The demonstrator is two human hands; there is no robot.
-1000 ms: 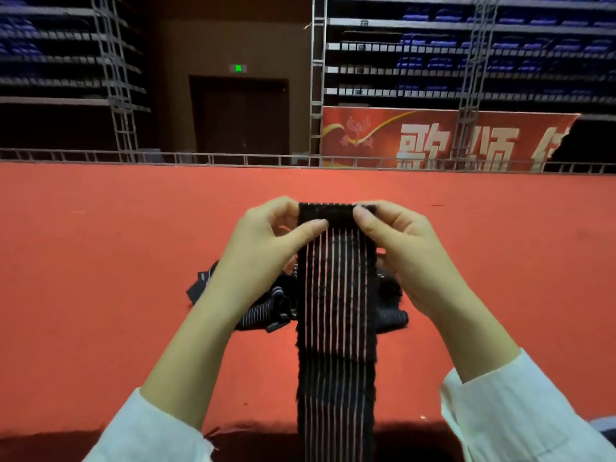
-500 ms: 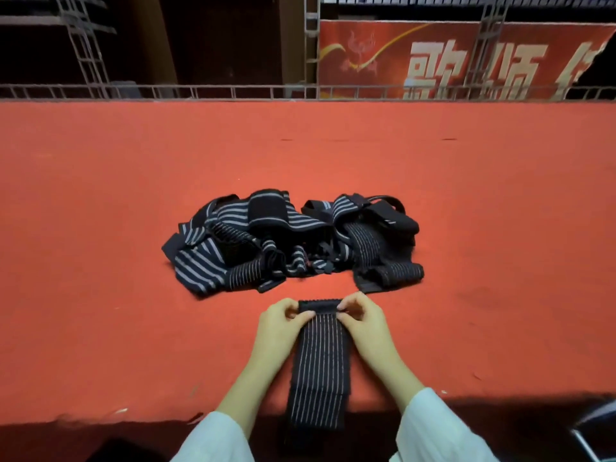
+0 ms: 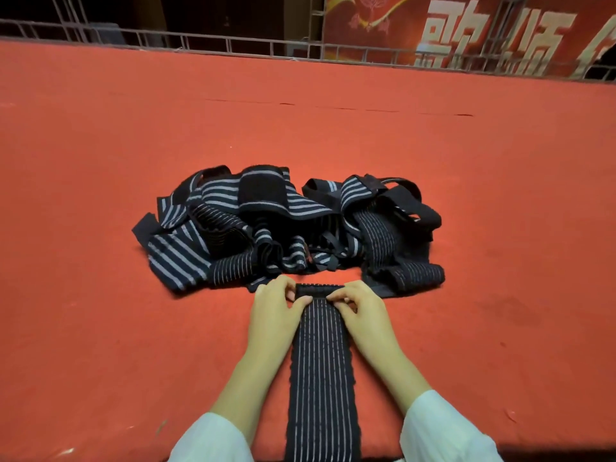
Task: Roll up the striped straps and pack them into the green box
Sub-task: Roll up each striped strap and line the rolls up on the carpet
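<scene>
Red carpeted surface (image 3: pixel 100 201) across the whole field; metal railing (image 3: pixel 200 41) and red banner (image 3: pixel 376 31) with pale characters at the far edge.

Flat at near centre: one dark striped strap (image 3: pixel 321 378), laid lengthwise from the near edge toward the far side, its far end curled over into a short roll (image 3: pixel 320 289).

Left corner of the roll pinched by the left hand (image 3: pixel 271 318), thumb on top, fingers curled. Right corner pinched by the right hand (image 3: pixel 366 315), fingers likewise curled. White sleeves (image 3: pixel 213 441) at both wrists.

Just beyond the roll: tangled heap of striped straps (image 3: pixel 286 228). Contact between heap and roll: cannot tell.
</scene>
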